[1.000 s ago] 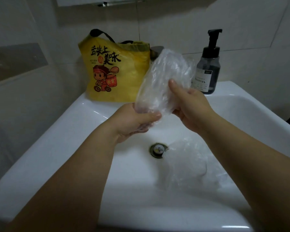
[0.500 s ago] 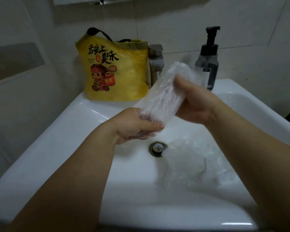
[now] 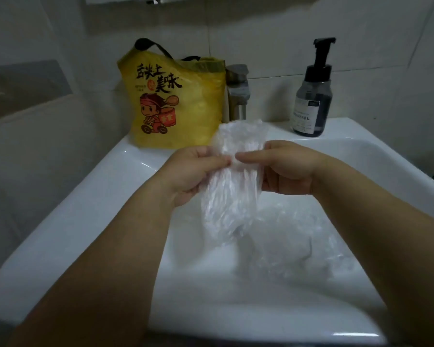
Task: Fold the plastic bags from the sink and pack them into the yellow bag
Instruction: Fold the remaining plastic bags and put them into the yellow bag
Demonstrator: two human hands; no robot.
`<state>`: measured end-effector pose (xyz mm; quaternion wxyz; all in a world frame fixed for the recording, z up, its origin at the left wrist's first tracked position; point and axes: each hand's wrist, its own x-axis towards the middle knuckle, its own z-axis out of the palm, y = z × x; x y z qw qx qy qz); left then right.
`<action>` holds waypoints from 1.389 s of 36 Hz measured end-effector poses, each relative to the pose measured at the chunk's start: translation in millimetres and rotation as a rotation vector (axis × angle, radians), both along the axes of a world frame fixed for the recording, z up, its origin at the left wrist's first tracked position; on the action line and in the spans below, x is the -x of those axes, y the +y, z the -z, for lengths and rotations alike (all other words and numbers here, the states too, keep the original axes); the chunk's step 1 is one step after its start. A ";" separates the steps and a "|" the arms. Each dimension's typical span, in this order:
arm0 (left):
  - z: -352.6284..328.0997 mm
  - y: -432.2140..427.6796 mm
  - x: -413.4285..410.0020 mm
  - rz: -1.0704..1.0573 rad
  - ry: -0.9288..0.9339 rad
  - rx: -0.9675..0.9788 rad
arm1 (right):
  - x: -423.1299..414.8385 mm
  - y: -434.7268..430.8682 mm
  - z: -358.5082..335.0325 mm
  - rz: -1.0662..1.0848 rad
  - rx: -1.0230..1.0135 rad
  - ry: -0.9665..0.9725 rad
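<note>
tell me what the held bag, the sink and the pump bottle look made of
Held bag: thin clear plastic film, by its crinkles and see-through look. Sink: glossy white, probably glazed ceramic, by the sharp highlights. Pump bottle: dark translucent body, plastic or glass, can't tell; matte black pump.

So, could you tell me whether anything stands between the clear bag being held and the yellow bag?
Nothing visible does. The clear bag, pinched by the left hand and right hand, hangs over the sink just in front of the yellow bag; the faucet stands beside it, not between.
</note>
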<state>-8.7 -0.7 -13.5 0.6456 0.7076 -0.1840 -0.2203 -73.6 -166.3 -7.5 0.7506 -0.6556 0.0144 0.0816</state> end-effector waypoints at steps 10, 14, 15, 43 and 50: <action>-6.2 0.7 -1.4 0.080 0.244 0.173 | -1.5 5.4 -1.8 0.156 -0.053 -0.064; -0.6 0.8 -7.6 -0.003 0.292 0.153 | -0.7 10.4 -1.7 0.135 -0.070 -0.105; -1.0 2.5 -10.2 -0.039 0.338 0.188 | 0.0 10.1 -2.6 0.141 -0.039 -0.128; 7.2 -3.3 -1.6 0.127 -0.015 -0.007 | 0.1 14.5 3.5 0.381 0.699 -0.421; 5.9 -0.3 0.0 0.262 0.006 0.001 | -2.4 9.1 5.9 0.385 0.372 -0.136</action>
